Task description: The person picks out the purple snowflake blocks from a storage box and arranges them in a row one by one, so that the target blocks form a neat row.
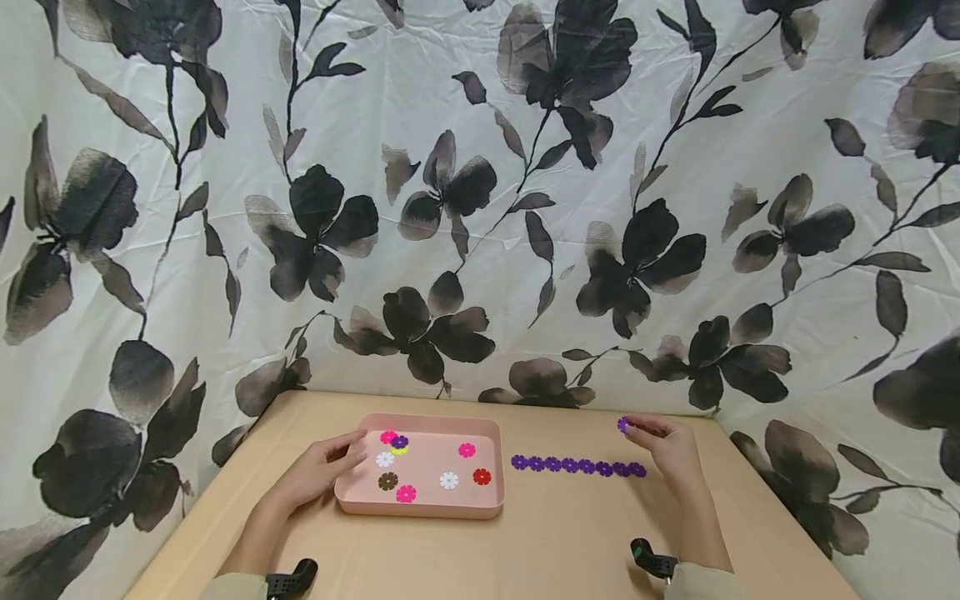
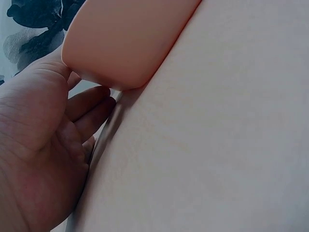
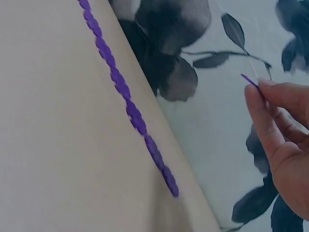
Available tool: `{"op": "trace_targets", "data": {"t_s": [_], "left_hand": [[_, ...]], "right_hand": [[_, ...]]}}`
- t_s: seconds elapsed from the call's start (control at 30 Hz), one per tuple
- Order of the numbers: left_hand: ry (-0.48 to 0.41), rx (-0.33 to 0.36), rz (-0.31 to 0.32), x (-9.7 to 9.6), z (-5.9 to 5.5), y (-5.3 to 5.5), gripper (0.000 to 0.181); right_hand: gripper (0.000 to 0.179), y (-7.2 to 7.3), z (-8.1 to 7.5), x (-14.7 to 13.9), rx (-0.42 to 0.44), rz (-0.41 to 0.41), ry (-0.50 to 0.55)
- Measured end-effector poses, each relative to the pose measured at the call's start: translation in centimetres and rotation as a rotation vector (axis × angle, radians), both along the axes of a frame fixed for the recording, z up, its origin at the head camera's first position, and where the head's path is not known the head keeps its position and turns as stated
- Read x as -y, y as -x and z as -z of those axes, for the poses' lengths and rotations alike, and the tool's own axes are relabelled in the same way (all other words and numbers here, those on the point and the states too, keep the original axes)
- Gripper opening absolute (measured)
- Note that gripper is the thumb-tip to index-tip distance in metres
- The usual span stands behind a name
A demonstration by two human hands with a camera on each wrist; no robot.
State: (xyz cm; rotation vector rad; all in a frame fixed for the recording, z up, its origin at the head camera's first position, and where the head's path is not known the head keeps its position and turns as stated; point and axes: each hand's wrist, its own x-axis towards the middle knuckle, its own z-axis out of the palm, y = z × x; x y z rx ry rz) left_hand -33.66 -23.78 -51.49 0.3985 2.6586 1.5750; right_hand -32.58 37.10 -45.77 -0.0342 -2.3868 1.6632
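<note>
My right hand (image 1: 670, 446) is raised at the back right of the table, pinching a purple flower-shaped disc (image 1: 622, 425) between thumb and fingertips. The right wrist view shows that disc (image 3: 249, 79) edge-on. Below and to the left of this hand lies a row of joined purple flower-shaped discs (image 1: 577, 465), also in the right wrist view. My left hand (image 1: 318, 467) holds the left end of a pink tray (image 1: 420, 508), thumb at the rim; the tray wall (image 2: 125, 43) partly hides the fingers in the left wrist view.
Inside the tray lie loose flower discs: pink (image 1: 406, 494), white (image 1: 448, 480), red (image 1: 482, 477), brown (image 1: 387, 481), and a purple one (image 1: 400, 442) over a yellow. A floral cloth (image 1: 450, 250) hangs behind the tan table (image 1: 420, 558). Both wrists wear black bands.
</note>
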Motion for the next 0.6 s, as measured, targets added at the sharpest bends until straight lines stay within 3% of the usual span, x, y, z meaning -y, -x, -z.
{"op": "trace_targets", "data": {"t_s": [0.2,0.6], "left_hand": [[0.005,-0.001,0.001,0.1,0.1,0.2,0.064],[-0.002,-0.005,0.003,0.0,0.1,0.3,0.062]], "right_hand": [[0.042,-0.2,0.8,-1.7,0.031,-0.006,0.008],[0.033,-0.7,2.0,-3.0,0.076,0.066,-0.051]]}}
